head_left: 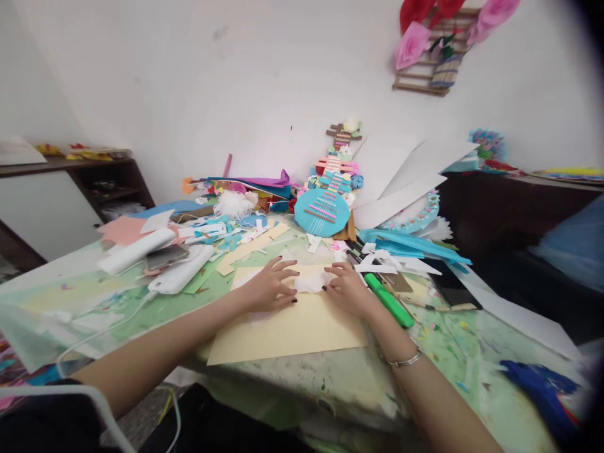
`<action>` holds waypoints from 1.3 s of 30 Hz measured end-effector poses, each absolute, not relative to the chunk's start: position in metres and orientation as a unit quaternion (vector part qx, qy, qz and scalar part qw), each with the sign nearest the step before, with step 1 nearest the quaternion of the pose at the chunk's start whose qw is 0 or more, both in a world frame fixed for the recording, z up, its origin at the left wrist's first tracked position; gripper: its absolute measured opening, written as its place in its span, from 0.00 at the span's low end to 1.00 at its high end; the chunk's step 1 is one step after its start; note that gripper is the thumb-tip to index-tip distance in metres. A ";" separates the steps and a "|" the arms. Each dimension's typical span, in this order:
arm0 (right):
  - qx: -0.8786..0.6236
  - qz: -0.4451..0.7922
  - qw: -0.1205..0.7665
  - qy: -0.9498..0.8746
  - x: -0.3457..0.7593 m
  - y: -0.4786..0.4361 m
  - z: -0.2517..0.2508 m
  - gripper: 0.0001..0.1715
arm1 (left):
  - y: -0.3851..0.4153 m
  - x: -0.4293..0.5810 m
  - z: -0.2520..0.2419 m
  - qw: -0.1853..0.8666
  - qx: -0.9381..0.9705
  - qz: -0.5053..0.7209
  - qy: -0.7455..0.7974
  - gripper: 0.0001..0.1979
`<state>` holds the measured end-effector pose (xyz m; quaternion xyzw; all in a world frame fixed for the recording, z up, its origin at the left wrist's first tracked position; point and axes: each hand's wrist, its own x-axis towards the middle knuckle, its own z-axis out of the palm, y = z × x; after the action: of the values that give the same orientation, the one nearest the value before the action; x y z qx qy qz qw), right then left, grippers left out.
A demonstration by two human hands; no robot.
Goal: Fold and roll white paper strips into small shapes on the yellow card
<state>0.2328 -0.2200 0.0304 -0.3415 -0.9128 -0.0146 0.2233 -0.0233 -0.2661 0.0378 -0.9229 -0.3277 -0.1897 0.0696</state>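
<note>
A cream sheet of paper point(283, 336) lies at the table's near edge, under both hands. On its upper part rests a small white piece of paper point(309, 283) with an uneven edge. My left hand point(268, 286) lies over the left side of the white piece, fingers spread and pointing right. From the other side, my right hand point(348, 290) touches the white piece's right edge with its fingertips; the fingers are bent slightly and apart. Neither hand grips anything that I can see. What lies under the palms is hidden.
Right of my right hand lie a green marker-like tube point(389, 301) and a dark phone point(450, 284). A blue glue gun point(540, 393) sits at the right edge. White power strips point(182, 270) with a cable are left. A turquoise paper lute-shaped craft point(321, 212) leans behind, among scraps.
</note>
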 end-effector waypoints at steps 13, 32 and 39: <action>-0.289 0.098 0.315 -0.899 0.235 -0.227 0.038 0.06 | -0.259 -0.024 0.025 0.002 -0.897 -0.288 -0.334 0.05; -0.302 0.194 0.221 -0.907 0.237 -0.227 0.037 0.11 | -0.224 -0.022 0.016 0.050 -0.881 -0.280 -0.378 0.10; -0.285 0.225 0.225 -0.904 0.236 -0.227 0.037 0.12 | -0.250 -0.016 0.030 -0.003 -0.888 -0.246 -0.389 0.05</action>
<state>0.2365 -0.2272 0.0369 -0.2854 -0.9041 0.2246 0.2252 -0.0163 -0.2502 0.0297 -0.8878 -0.3888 -0.2461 -0.0033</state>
